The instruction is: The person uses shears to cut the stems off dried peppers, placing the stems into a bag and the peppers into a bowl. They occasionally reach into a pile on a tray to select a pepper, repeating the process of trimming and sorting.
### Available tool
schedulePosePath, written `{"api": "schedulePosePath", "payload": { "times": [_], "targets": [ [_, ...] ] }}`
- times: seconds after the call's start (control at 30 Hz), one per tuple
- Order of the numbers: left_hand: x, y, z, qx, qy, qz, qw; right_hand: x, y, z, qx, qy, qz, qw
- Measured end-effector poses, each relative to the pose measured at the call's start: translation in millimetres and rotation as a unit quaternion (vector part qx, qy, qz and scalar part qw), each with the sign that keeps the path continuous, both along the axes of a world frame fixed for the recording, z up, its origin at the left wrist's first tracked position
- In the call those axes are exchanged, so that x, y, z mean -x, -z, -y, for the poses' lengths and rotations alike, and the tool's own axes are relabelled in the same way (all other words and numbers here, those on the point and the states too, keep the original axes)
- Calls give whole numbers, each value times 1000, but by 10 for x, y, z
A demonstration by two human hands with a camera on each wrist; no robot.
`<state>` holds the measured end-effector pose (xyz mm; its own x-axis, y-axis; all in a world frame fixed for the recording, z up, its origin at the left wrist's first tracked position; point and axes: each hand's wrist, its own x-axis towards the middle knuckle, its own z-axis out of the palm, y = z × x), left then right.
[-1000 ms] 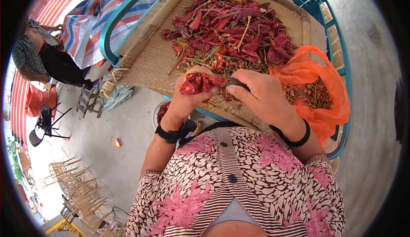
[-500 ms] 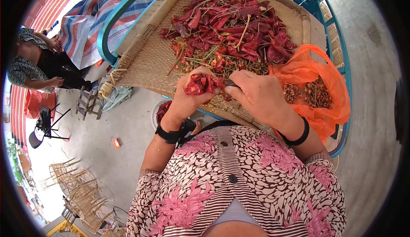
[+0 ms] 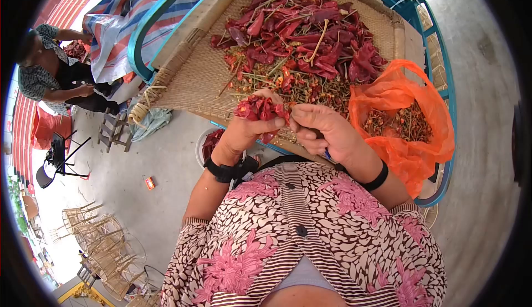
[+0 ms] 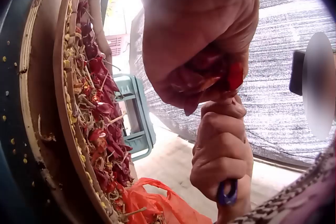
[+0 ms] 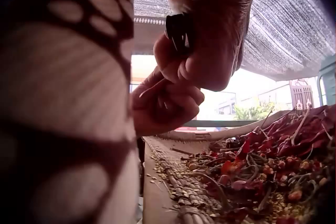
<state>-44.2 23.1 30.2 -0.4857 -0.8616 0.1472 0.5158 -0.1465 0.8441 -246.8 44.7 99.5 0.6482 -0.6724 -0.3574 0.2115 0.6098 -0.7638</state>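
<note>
In the head view, my left hand [image 3: 241, 135] grips a bunch of crumpled red peppers [image 3: 256, 109] above the near edge of a woven tray [image 3: 191, 71]. My right hand [image 3: 332, 134] meets it, thumb and forefinger pinching at the bunch's end. Its other fingers curl round a small tool whose blue looped end [image 4: 227, 192] sticks out below the fist in the left wrist view; the rest of the tool is hidden in the hand. A heap of red peppers [image 3: 310, 35] covers the tray's far part, with stems and seeds [image 3: 310, 88] scattered nearer.
An orange plastic bag [image 3: 390, 94] with stems and scraps lies open at the tray's right. Below the tray's left side, a pale basin [image 3: 200, 146] holds red peppers. Teal metal rails [image 3: 136, 47] frame the tray. Another person [image 3: 55, 69] is at the far left near a striped tarp [image 3: 127, 24].
The right hand has turned so its thumb and forefinger pinch the bunch's end, and the tool's dark part no longer shows between the hands. The other person has shifted.
</note>
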Motion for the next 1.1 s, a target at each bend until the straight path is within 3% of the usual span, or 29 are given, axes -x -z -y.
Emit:
{"api": "schedulePosePath", "payload": {
  "times": [0.07, 0.1, 0.17, 0.27, 0.37, 0.47, 0.67, 0.87, 1.1],
  "targets": [
    [-8, 36, 10, 8, -2, 11, 1000, -24, 25, -9, 196, 26, -170, 965],
    [1, 33, 3, -1, -6, 16, 1000, -19, 10, -13, 281, 28, -250, 926],
    [20, 8, -17, -19, -13, 26, 999, -10, -58, -25, 438, 31, -396, 807],
    [-5, -2, -4, -28, -8, 62, 998, -10, -166, -63, 513, 34, -463, 722],
    [-20, -47, 16, -22, 2, 93, 995, -13, -243, -76, 517, 18, -487, 704],
    [-41, -74, -2, -24, 4, 108, 994, -9, -338, -160, 543, 17, -519, 659],
    [-49, -175, -32, -63, 29, 98, 993, 20, -340, -121, 528, 6, -504, 683],
    [-52, -158, -44, -66, 24, 117, 991, -11, -315, -135, 574, 14, -514, 637],
    [-59, -190, -63, -86, 46, 104, 990, 11, -320, -164, 552, -3, -504, 665]
  ]
}}
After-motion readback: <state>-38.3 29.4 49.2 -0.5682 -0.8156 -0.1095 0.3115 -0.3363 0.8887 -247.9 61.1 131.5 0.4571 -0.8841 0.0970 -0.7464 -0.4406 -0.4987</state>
